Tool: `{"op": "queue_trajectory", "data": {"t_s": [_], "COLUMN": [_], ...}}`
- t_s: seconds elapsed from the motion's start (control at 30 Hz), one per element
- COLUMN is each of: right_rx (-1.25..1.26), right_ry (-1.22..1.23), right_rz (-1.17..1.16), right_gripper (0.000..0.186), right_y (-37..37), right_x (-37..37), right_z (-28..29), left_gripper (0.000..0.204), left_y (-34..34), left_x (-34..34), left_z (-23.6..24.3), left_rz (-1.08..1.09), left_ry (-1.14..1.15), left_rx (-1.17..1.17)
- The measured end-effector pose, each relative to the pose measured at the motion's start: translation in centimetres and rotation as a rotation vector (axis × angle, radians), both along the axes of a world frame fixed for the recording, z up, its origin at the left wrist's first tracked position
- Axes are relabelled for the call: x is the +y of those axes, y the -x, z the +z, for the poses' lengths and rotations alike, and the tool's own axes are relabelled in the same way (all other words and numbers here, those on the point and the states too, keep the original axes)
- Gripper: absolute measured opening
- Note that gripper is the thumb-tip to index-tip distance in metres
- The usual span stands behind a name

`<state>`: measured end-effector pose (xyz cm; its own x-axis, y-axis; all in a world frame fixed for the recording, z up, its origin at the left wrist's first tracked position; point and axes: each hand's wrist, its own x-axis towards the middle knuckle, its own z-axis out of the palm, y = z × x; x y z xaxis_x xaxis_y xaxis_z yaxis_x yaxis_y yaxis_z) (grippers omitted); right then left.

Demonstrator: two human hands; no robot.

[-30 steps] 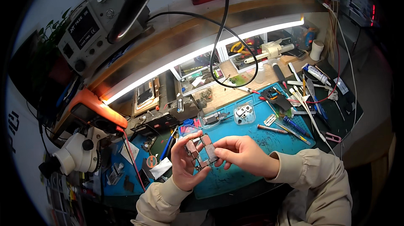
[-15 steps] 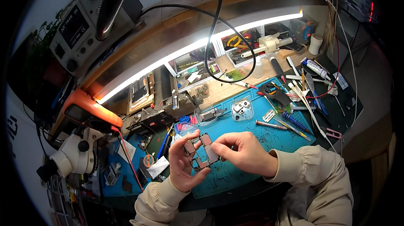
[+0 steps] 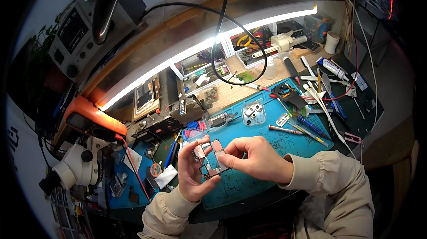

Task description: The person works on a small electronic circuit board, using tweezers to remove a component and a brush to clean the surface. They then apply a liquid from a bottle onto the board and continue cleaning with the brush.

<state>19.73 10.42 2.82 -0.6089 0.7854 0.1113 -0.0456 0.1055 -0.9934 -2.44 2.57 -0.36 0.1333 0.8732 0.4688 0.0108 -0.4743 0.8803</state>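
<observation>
A small phone circuit board (image 3: pixel 216 146) with pinkish and grey metal patches and an opening in its middle is held up above the blue mat (image 3: pixel 249 185). My left hand (image 3: pixel 190 177) grips its edges, with fingers at the top and left side and the thumb at the lower corner. At the board's right side, my right hand (image 3: pixel 261 160) pinches with thumb and forefinger, its other fingers curled. The exact contact under those fingertips is hidden. Behind the hands are a clear tray (image 3: pixel 254 113) of small white and dark parts and another clear tray (image 3: pixel 218 121).
An orange multimeter (image 3: pixel 95 119) and a white microscope part (image 3: pixel 78 163) stand at left. Tweezers, brushes, a blue-handled screwdriver (image 3: pixel 312 126) and a glue tube (image 3: pixel 331 68) crowd the right. A black cable (image 3: pixel 265 61) loops overhead before a bright light strip (image 3: pixel 200 46).
The board tilts slightly, and its patches now catch more light. Both hands keep their hold on it, with the right fingertips shifted slightly left. The whole view has shifted a little.
</observation>
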Motion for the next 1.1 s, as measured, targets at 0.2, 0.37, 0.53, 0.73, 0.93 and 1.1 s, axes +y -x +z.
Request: {"op": "queue_trajectory", "data": {"t_s": [0.2,0.37,0.53,0.73,0.93,1.1], "right_rx": [0.032,0.03,0.043,0.065,0.077,-0.079], "right_ry": [0.129,0.199,0.108,0.255,0.259,0.336], "right_rz": [0.048,0.054,0.044,0.094,0.093,0.089], "right_gripper": [0.026,0.026,0.026,0.025,0.025,0.026], "right_y": [-0.1,-0.1,0.1,-0.2,-0.2,-0.3], "right_x": [0.5,0.5,0.2,0.6,0.7,1.3], "right_z": [-0.6,-0.3,-0.6,0.0,-0.3,0.1], "left_gripper": [0.099,0.099,0.099,0.099,0.099,0.099], "left_y": [0.1,0.1,0.1,0.2,0.2,0.2], "left_x": [0.1,0.1,0.2,0.1,0.2,0.1], "left_z": [-0.2,-0.2,-0.4,-0.3,-0.4,-0.3], "left_rz": [0.033,0.061,0.057,0.066,0.065,0.116], "left_ry": [0.033,0.086,0.087,0.079,0.098,0.081], "left_rx": [-0.019,-0.084,-0.067,-0.024,-0.068,-0.047]}}
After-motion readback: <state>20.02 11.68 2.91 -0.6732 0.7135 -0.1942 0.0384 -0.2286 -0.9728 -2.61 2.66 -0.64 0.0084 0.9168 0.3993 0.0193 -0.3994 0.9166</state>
